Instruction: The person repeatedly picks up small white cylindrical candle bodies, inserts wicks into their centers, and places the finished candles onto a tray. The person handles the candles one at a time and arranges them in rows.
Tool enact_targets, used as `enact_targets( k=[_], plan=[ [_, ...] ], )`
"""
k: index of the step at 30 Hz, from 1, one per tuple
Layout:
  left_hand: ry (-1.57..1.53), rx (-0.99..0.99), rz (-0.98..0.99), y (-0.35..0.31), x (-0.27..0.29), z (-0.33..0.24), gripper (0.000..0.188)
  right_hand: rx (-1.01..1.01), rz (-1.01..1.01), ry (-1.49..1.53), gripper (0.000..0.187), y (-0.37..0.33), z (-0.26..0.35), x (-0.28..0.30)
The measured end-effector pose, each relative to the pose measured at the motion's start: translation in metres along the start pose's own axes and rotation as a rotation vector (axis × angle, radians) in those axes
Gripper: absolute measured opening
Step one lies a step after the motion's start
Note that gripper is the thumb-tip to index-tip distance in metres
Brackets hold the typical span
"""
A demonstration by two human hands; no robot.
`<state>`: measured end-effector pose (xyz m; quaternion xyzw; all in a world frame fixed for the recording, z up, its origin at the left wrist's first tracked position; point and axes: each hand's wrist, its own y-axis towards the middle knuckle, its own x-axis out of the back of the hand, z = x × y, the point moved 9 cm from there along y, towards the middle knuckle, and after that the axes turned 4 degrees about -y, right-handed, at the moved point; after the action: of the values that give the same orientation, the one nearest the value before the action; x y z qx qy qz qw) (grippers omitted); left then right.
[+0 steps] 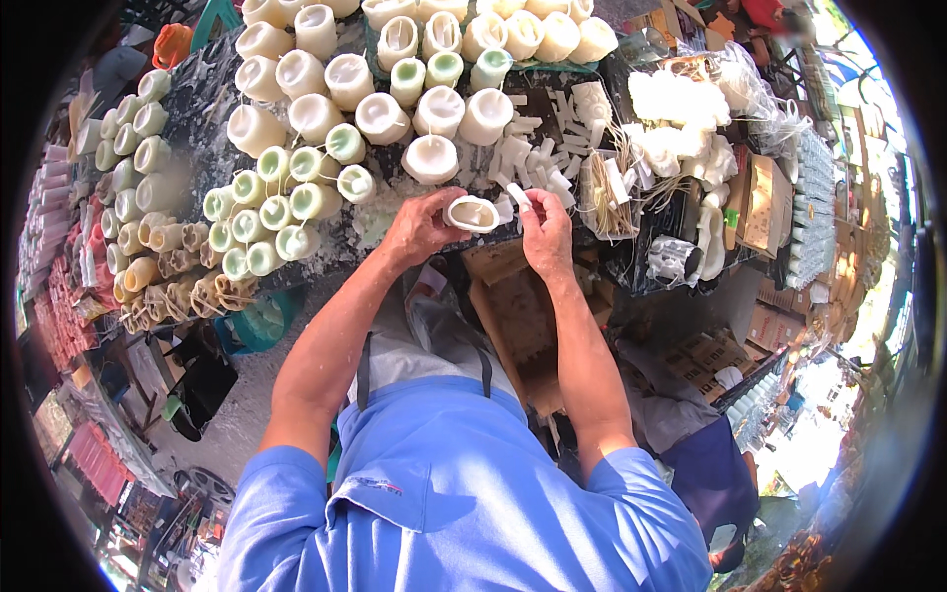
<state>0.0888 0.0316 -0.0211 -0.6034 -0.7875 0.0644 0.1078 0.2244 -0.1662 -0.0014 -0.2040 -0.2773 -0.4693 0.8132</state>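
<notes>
Tbl (210,84), hollow cup (473,214) in L hand (422,226)

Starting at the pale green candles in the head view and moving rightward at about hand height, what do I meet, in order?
Pale green candles, left hand, hollow white piece, white stick, right hand, tan strands, cardboard box.

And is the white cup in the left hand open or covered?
Open: nothing covers the rim of the white cup in the left hand, so its tan inside shows.
</notes>
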Motion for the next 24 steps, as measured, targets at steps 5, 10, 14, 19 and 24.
enact_targets(
  k=[5, 10, 14, 19, 24],
  plan=[
    [0.046, -0.030, 0.002, -0.002, 0.002, 0.000, 0.068, 0.326, -0.085, -0.257, 0.026, -0.002, 0.052, 0.007],
    [0.051, -0.002, -0.011, -0.003, 0.000, 0.005, 0.065, 0.599, 0.135, -0.326, 0.029, -0.040, 0.101, -0.010],
    [-0.007, -0.036, -0.017, -0.003, 0.001, 0.002, 0.067, 0.624, 0.151, -0.448, 0.035, -0.044, 0.105, -0.025],
    [0.064, -0.045, -0.018, -0.005, 0.004, 0.000, 0.064, 0.588, 0.117, -0.401, 0.035, -0.042, 0.099, -0.027],
    [0.049, -0.088, -0.018, -0.004, 0.003, -0.004, 0.063, 0.554, 0.149, -0.435, 0.034, -0.042, 0.096, -0.034]
  ],
)
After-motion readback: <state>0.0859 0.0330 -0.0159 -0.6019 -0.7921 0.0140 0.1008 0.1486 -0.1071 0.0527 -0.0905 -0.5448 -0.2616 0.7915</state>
